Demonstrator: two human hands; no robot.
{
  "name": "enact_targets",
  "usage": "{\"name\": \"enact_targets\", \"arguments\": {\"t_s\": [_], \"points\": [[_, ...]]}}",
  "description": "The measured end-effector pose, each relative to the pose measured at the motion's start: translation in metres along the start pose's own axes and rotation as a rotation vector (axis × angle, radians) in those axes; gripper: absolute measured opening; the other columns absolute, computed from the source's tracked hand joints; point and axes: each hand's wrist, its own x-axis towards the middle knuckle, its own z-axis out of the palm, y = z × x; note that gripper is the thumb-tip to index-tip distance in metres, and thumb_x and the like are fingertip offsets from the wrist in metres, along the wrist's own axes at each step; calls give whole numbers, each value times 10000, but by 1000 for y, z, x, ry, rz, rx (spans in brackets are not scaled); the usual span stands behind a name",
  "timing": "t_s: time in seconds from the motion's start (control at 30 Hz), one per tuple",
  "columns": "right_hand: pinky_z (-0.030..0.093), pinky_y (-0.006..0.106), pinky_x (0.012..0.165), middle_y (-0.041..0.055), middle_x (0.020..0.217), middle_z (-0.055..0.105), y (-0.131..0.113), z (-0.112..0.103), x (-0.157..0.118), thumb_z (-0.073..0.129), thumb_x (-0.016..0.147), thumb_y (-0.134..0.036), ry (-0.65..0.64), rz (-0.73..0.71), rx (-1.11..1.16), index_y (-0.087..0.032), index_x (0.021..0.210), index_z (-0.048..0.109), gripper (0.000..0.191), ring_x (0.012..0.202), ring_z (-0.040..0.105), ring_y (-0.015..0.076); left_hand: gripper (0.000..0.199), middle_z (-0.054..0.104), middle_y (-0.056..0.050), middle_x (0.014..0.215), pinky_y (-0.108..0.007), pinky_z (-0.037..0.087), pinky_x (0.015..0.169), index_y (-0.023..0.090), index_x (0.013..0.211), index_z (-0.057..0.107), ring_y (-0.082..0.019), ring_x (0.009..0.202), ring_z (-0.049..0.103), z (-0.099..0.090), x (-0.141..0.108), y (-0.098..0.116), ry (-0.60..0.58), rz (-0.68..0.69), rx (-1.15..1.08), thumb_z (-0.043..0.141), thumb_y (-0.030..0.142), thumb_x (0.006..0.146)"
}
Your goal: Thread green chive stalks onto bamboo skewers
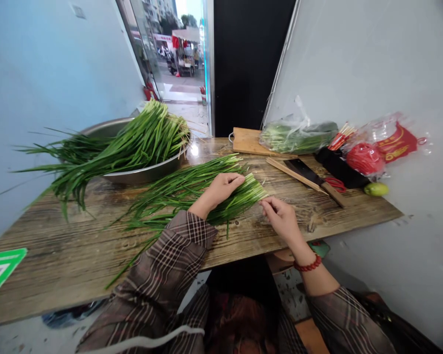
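A spread of garlic chives [192, 184] lies on the wooden table, green leaves to the left and pale stem ends to the right. My left hand [221, 191] rests over the chives near those ends, with its fingers closed around part of the bunch. At the tips of the pale stems, my right hand [280, 214] is pinched shut. Whatever sits between its fingertips is too small to make out. More chives [143, 137] are heaped in a large metal basin [147, 173], with thin sticks showing at their stem ends.
Right of my hands are wooden skewers [286, 169], a cleaver [304, 172], red-handled scissors [335, 184] and a green fruit [376, 189]. Behind lie a cutting board [245, 140], bagged greens [299, 137] and a red string bundle [365, 158]. A green-edged QR sign [7, 258] stands at left.
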Motion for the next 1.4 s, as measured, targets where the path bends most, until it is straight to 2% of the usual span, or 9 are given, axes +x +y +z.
{"name": "enact_targets", "arguments": {"t_s": [0.13, 0.3, 0.83, 0.93, 1.03, 1.17, 1.23, 1.33, 1.4], "points": [[392, 250, 591, -16, 615, 573, -3, 1, 1, 484, 913, -351, 17, -40, -35, -198, 776, 620, 247, 573, 534, 133, 464, 259, 35, 621, -232, 228, 564, 179, 611, 310, -87, 599, 256, 4, 0, -3, -14, -38, -41, 453, 546, 856], [384, 251, 603, -16, 598, 568, -4, 7, 1, 473, 909, -332, 71, -58, -68, -202, 704, 575, 263, 587, 537, 136, 471, 240, 36, 626, -239, 211, 568, 179, 598, 283, -84, 600, 245, 11, -2, -8, 15, -16, -36, 445, 529, 868], [391, 260, 582, -17, 544, 546, -6, 13, 3, 485, 893, -337, 93, -19, -77, -212, 632, 529, 292, 539, 518, 136, 436, 284, 38, 586, -236, 233, 547, 176, 572, 322, -89, 581, 286, 21, -3, -15, 7, -59, 45, 440, 483, 857], [405, 250, 540, -20, 571, 581, 0, 7, -1, 497, 893, -380, -1, 73, -5, -203, 692, 562, 276, 487, 531, 121, 425, 300, 39, 581, -238, 243, 554, 174, 563, 325, -90, 582, 299, 20, -2, -14, -5, -44, 98, 439, 455, 861], [437, 247, 530, 8, 666, 653, 8, -6, -1, 491, 892, -452, -129, 141, 57, -196, 797, 617, 301, 549, 607, 142, 400, 362, 37, 585, -236, 273, 572, 164, 576, 396, -96, 594, 343, 17, -1, -14, -42, -34, 131, 433, 439, 864], [483, 291, 672, 55, 837, 696, 14, -21, 12, 499, 884, -458, 33, 65, -43, -192, 957, 636, 307, 717, 644, 178, 296, 548, 10, 701, -239, 359, 662, 143, 729, 574, -123, 690, 472, 14, 0, -17, -75, -12, 149, 460, 386, 853], [479, 297, 684, 63, 900, 687, 12, -19, 23, 515, 874, -451, 33, 16, -55, -191, 1058, 606, 332, 721, 630, 174, 272, 582, -2, 732, -240, 379, 679, 138, 756, 600, -131, 713, 494, 15, 0, -18, -65, -14, 151, 484, 371, 837], [432, 276, 598, 29, 782, 649, 4, -5, 37, 515, 869, -468, -17, -32, -95, -188, 1091, 580, 363, 618, 568, 157, 269, 570, -1, 690, -235, 375, 648, 132, 717, 595, -124, 678, 478, 18, 0, -18, -81, -18, 141, 508, 363, 823], [392, 269, 561, -9, 642, 591, -1, 6, 44, 483, 886, -478, -39, -53, -147, -194, 1031, 592, 337, 550, 516, 152, 257, 577, -2, 687, -234, 374, 644, 125, 728, 605, -119, 666, 478, 19, 0, -18, -98, -14, 129, 520, 350, 819]]}}
